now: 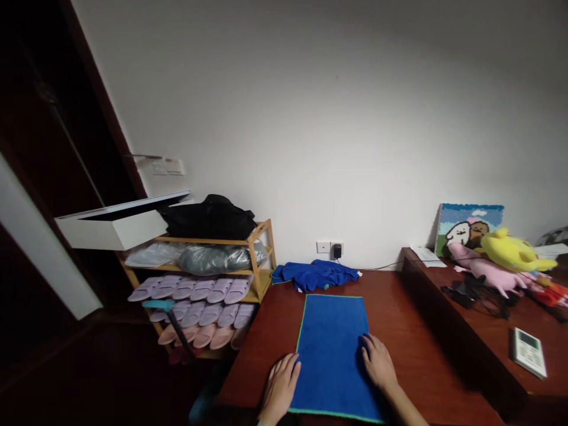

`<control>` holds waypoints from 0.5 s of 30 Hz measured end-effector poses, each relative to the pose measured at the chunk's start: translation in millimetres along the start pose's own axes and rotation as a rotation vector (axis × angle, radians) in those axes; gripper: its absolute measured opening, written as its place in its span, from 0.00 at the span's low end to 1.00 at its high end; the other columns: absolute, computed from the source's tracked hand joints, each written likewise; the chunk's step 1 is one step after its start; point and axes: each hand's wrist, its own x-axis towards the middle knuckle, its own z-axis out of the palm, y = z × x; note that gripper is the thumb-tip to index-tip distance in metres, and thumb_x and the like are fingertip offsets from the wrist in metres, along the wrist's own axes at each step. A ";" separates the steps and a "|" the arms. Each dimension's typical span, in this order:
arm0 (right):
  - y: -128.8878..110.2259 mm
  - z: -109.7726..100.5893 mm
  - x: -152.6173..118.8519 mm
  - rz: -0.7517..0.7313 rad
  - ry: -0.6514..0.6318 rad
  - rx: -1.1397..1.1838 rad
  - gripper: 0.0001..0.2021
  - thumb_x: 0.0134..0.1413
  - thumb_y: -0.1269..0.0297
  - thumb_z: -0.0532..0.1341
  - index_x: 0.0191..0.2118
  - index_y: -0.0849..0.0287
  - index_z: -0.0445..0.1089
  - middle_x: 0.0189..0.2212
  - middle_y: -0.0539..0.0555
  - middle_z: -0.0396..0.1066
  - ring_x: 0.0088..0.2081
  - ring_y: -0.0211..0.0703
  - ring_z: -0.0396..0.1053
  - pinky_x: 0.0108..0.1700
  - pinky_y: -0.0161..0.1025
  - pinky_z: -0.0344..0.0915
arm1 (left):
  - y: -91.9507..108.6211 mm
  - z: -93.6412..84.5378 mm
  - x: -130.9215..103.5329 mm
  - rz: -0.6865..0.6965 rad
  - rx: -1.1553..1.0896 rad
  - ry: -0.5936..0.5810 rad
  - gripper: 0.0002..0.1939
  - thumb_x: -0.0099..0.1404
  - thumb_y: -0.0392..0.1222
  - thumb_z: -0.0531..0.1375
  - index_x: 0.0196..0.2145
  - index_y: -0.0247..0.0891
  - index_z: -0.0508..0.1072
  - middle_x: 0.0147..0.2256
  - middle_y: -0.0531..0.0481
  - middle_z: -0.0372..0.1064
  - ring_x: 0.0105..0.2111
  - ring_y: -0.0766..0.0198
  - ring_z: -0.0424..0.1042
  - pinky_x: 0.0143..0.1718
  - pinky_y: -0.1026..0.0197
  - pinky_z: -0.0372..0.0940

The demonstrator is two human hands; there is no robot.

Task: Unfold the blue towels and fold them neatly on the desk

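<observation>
A blue towel (332, 349) with green edging lies flat, as a long rectangle, on the reddish-brown table (421, 331). My left hand (280, 384) rests at the towel's left edge, its fingers stretched out and touching the border. On the opposite side, my right hand (379, 362) lies over the right edge with its fingers slightly bent and apart. Neither hand grips anything visible. Behind the towel, against the wall, sits a crumpled heap of blue cloth (315, 276) with small white tags.
At left stands a wooden shoe rack (262, 260) with several slippers (204, 290), a black bag (210, 219) and a white box (89, 231). A raised surface at right carries plush toys (510, 251), a calculator-like device (529, 352) and cables. A black plug (337, 251) sits in the wall socket.
</observation>
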 end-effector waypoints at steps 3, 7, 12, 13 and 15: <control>-1.2 0.3 44.7 0.044 -0.047 -0.035 0.31 0.68 0.55 0.41 0.70 0.61 0.58 0.71 0.55 0.55 0.71 0.48 0.51 0.72 0.46 0.45 | -3.7 1.1 9.8 -0.005 0.072 0.044 0.24 0.76 0.53 0.45 0.58 0.50 0.74 0.59 0.50 0.73 0.59 0.56 0.70 0.60 0.49 0.64; -1.7 1.9 106.9 0.133 -0.082 -0.045 0.32 0.68 0.57 0.39 0.73 0.60 0.50 0.73 0.53 0.48 0.73 0.48 0.44 0.72 0.47 0.44 | -11.8 12.7 14.5 0.030 0.135 0.090 0.22 0.75 0.53 0.48 0.58 0.50 0.74 0.58 0.49 0.74 0.58 0.54 0.70 0.59 0.48 0.65; 3.9 20.2 162.2 0.160 -0.098 -0.040 0.33 0.69 0.53 0.37 0.74 0.60 0.44 0.75 0.51 0.41 0.74 0.46 0.38 0.73 0.47 0.38 | -24.4 21.9 18.5 0.011 0.153 0.060 0.23 0.74 0.51 0.48 0.59 0.52 0.74 0.58 0.50 0.74 0.58 0.52 0.71 0.57 0.47 0.67; 4.8 24.7 167.2 0.163 -0.102 -0.042 0.33 0.69 0.52 0.37 0.74 0.61 0.44 0.75 0.51 0.41 0.74 0.46 0.37 0.73 0.48 0.37 | -25.9 22.2 19.3 0.008 0.151 0.051 0.23 0.74 0.51 0.48 0.59 0.52 0.74 0.58 0.50 0.74 0.57 0.51 0.72 0.56 0.47 0.68; 6.2 32.5 171.6 0.167 -0.104 -0.047 0.35 0.69 0.50 0.36 0.74 0.63 0.42 0.75 0.52 0.39 0.75 0.47 0.35 0.73 0.48 0.33 | -27.9 22.3 19.8 0.006 0.142 0.035 0.23 0.73 0.52 0.48 0.59 0.52 0.74 0.58 0.50 0.74 0.57 0.51 0.72 0.55 0.46 0.69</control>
